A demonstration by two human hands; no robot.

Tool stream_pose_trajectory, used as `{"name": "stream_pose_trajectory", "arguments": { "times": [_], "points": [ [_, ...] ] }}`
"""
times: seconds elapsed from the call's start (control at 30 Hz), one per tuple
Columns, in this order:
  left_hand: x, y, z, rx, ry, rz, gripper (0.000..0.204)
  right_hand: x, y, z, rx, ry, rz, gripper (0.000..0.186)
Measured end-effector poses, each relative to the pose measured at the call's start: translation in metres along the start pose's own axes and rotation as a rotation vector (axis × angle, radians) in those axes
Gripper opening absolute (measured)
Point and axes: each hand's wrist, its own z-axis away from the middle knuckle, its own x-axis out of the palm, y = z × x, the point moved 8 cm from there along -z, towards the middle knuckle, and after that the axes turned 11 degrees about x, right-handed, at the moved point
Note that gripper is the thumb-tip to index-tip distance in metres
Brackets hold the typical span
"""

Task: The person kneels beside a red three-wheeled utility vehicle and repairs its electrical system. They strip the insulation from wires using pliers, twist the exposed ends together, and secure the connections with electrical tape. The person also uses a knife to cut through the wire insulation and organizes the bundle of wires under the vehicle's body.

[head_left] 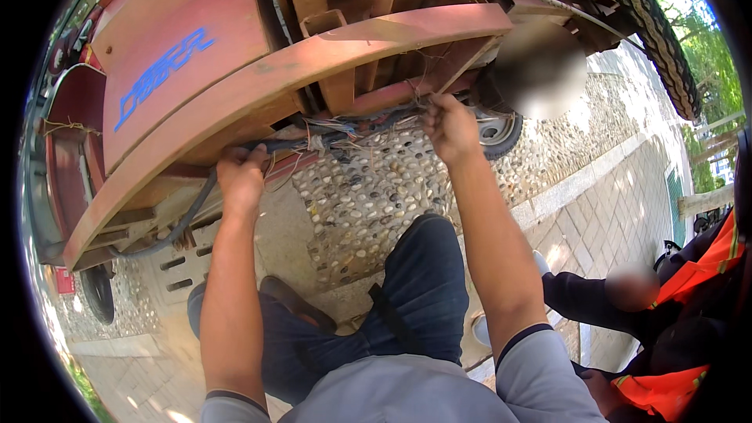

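Note:
A tangle of wires [337, 139] runs along the underside of a faded red vehicle body, below its curved metal beam [258, 76]. At the left end of the tangle, my left hand [241, 178] is closed around a thick black cable [186, 223], which loops down and away to the left under the body. My right hand [454, 127] is raised at the right end, fingers pinched on thin wires close to a red cross tube [392, 96]. Several loose wire ends, some wrapped in tape, hang between my two hands. The exact wire in the right fingers is hard to make out.
A wheel [500, 135] sits behind my right hand, and a large tyre [654, 27] at upper right. Pebbled paving [368, 196] lies beneath, with a slotted drain cover [178, 270] at left. People in dark clothes and orange vests [709, 262] are close on my right.

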Motion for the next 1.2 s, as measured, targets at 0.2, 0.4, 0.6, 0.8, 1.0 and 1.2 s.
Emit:
{"name": "stream_pose_trajectory", "arguments": {
  "times": [0.2,0.4,0.6,0.8,1.0,1.2],
  "points": [
    [0.006,0.016,0.007,-0.032,-0.038,0.099,0.020,-0.018,0.028,0.023,-0.163,-0.226,-0.327,0.010],
    [0.001,0.014,0.006,-0.014,-0.019,0.087,0.021,-0.005,0.029,0.040,0.005,-0.078,0.137,0.033],
    [0.006,0.010,0.005,-0.022,-0.008,0.088,0.023,-0.010,0.023,0.015,0.207,-0.022,0.444,0.031],
    [0.003,0.004,0.002,0.001,0.008,0.085,0.024,0.007,0.030,0.010,0.206,-0.136,0.433,0.018],
    [0.002,0.001,0.001,-0.006,-0.003,0.067,0.024,0.007,0.035,0.010,0.194,-0.085,0.348,0.014],
    [0.002,0.006,0.003,-0.008,-0.010,0.021,0.023,0.021,0.035,0.019,0.219,-0.117,0.298,0.009]
  ]
}}
